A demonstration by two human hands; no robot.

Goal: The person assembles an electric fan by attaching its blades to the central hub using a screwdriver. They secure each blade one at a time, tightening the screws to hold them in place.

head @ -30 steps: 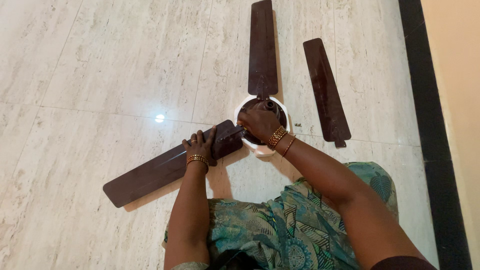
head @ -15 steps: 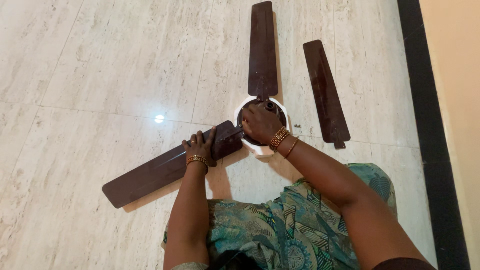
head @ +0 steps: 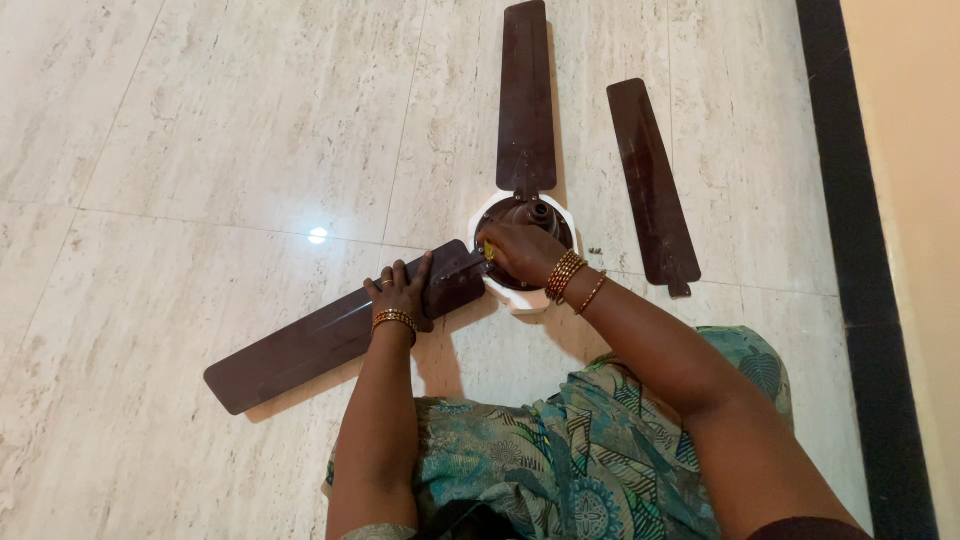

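Head view shows a dark brown ceiling fan (head: 523,225) lying on the pale tiled floor (head: 200,150). Left hand (head: 400,292) presses flat, fingers spread, on the lower-left blade (head: 330,335); right hand (head: 520,250) is clenched around a small yellow-tipped tool (head: 489,251) at the white-rimmed hub. A loose blade (head: 652,185) lies just beside.

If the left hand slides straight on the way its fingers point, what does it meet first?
Probably bare floor: the left hand lies across the brown blade, fingers pointing up-frame, with nothing beyond them there.
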